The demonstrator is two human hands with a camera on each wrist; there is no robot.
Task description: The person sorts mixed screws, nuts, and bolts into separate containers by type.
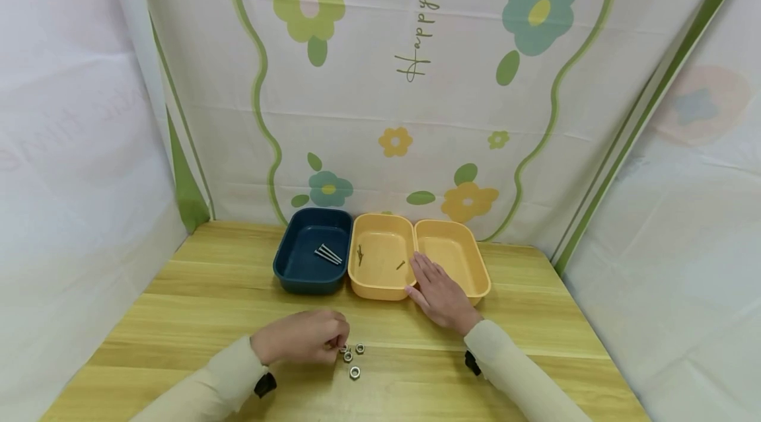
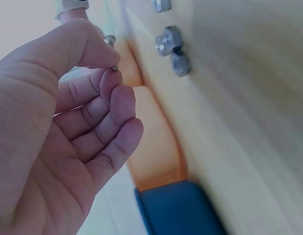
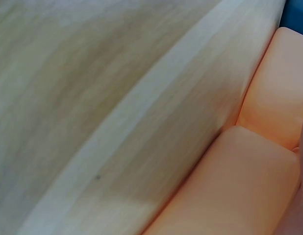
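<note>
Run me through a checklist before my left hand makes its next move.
1. Screw pinched by the left hand: ok.
2. Long bolts inside the blue bin: ok.
3. Small screws inside the middle bin: ok, though one lies apart from the others.
4. Nuts in a bin: not ok, they lie loose on the table.
5. Right bin free of parts: cannot tell, the right hand hides some of it.
</note>
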